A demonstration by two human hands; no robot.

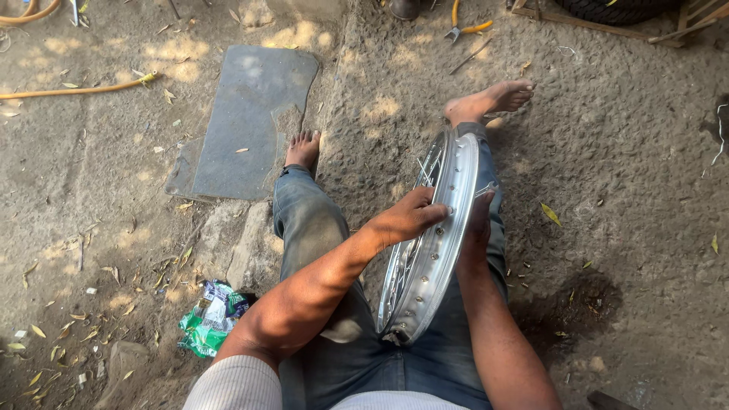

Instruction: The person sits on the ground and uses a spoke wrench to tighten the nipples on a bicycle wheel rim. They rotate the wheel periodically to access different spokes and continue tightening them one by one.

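Chrome-bright and pierced with a row of spoke holes, a wheel rim (pixel 433 243) stood on edge between the legs of a person seated on bare ground, seen from the head camera looking down. The rim rested in the lap, against the jeans (pixel 311 228), its far end reaching toward the right foot (pixel 490 100). Thin spokes (pixel 402 262) showed inside its left face.

The left hand (pixel 406 219) lay over the top of the rim, fingers curled across its outer band and closed on the metal. The right hand (pixel 478 224) pressed flat against the rim's right face, fingers pointing up along it; whether it clasped the edge or merely steadied it could not be told, since the rim hid the palm. Both forearms came in from the bottom of the frame, the left one out of a pale ribbed sleeve (pixel 239 383).

The left foot (pixel 304 148) sat at the edge of a grey slab (pixel 247 121) lying on the dirt. A crumpled green wrapper (pixel 213 315) lay near the left thigh, with dry leaves scattered around it. A yellow hose (pixel 76 89) ran across the upper left, well apart from the work. Yellow-handled pliers (pixel 467 29) lay at the top of the frame beyond the right foot, and part of a tyre (pixel 607 9) showed in the upper right corner.
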